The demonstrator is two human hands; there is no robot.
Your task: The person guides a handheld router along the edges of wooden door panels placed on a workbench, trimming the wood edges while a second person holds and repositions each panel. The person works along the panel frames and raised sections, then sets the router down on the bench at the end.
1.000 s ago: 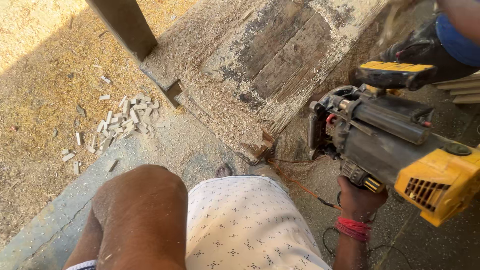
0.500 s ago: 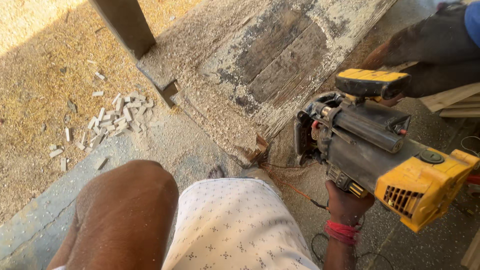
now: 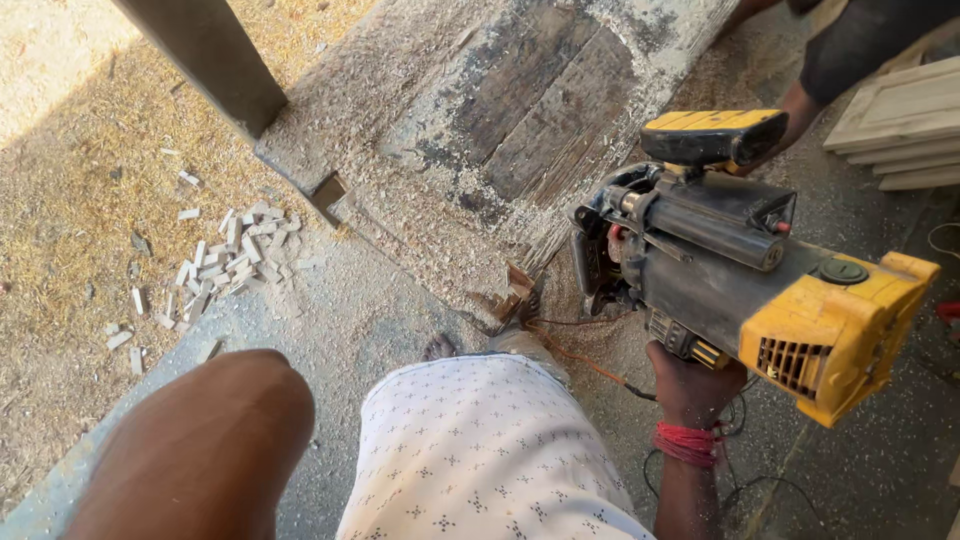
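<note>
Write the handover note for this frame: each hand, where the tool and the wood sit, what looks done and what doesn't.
Right hand: grips the yellow-and-black power tool from below, holding it off the ground.
Left hand: out of view.
Another person's hand reaches in behind the tool's top handle.
The tool hangs to the right of the worn wooden board, not touching it.
Done: sawdust coats the board, and small wood offcuts lie heaped on the ground to the left.
Left: nothing is being cut now; stacked wooden panels lie at the far right.
</note>
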